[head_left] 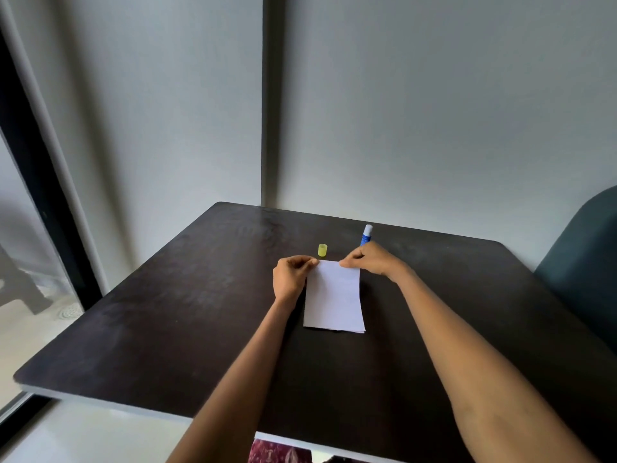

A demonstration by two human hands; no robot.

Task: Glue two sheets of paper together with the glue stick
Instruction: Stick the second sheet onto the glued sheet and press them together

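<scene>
While the white paper (334,295) lay flat on the dark table (167,312), the left hand (291,276) pinched its far left corner and the right hand (370,260) pinched its far right corner. Beyond the paper stood the yellow cap (322,249); the uncapped glue stick (366,234) stood upright behind the right hand.

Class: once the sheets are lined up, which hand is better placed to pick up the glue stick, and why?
Probably the right hand: the uncapped glue stick stands just behind it, while the left hand sits nearer the yellow cap.
</scene>
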